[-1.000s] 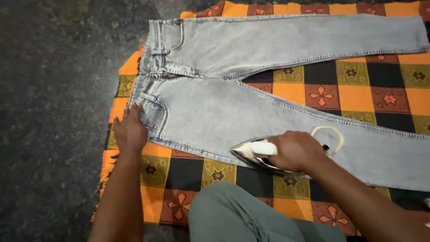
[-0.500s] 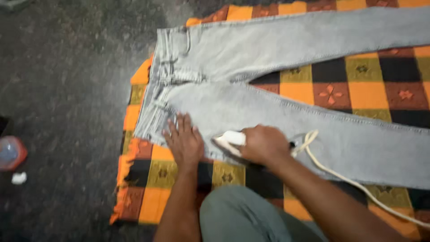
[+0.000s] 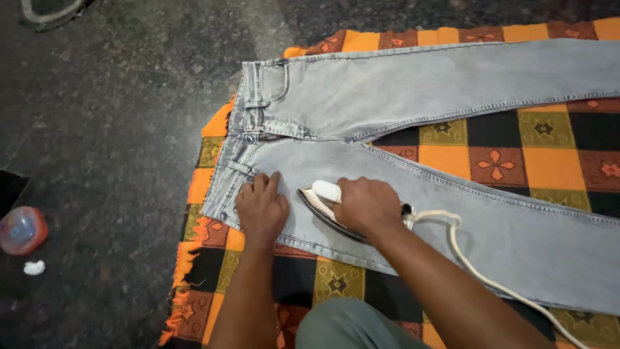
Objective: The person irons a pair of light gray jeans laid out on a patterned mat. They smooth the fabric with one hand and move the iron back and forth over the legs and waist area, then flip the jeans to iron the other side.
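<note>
Light grey jeans [image 3: 400, 84] lie flat on an orange, black and brown checked blanket [image 3: 516, 145], waistband to the left and legs running right. My right hand [image 3: 368, 205] grips the white handle of a clothes iron [image 3: 320, 200], which rests on the near leg's thigh with its tip pointing left. My left hand [image 3: 261, 208] lies flat, fingers spread, on the denim near the front pocket, just left of the iron's tip. A cream cord [image 3: 465, 255] trails from the iron's back toward the lower right.
The blanket lies on a dark speckled stone floor [image 3: 110, 129]. A small clear container with a red cap [image 3: 20, 230] and a white scrap [image 3: 33, 267] sit at the far left. My knee in grey-green trousers [image 3: 349, 329] is at the bottom edge.
The iron and my right hand have slid left along the near leg toward the waistband. My left hand moved from the blanket edge onto the denim by the pocket.
</note>
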